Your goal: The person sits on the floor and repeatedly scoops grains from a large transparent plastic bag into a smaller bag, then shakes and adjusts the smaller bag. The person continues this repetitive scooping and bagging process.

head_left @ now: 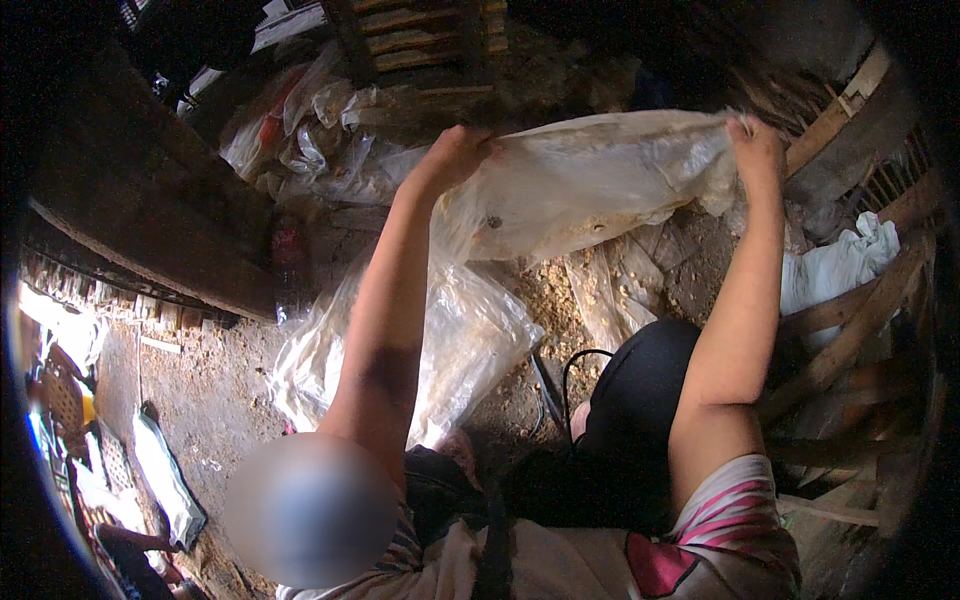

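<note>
Between my two raised arms a cloudy, dirt-stained plastic sheet [580, 180] is stretched sideways. My left hand [457, 153] is closed on its left end, and my right hand [752, 147] pinches the upper right corner. The sheet hangs in folds below my left hand. Under it lies a crumpled heap of clear plastic [470, 350], partly hidden by my left forearm. Pale scattered bits [560, 285] and another loose plastic strip [600, 310] lie on the dirty floor.
Piled plastic bags [310, 130] lie beyond my hands, below wooden slats [420, 40]. A dark wooden board [140, 240] borders the left, beside a plastic bottle [290, 280]. A white sack [840, 260] and wooden beams [850, 300] are at the right. A pale elongated bag [165, 470] lies at lower left.
</note>
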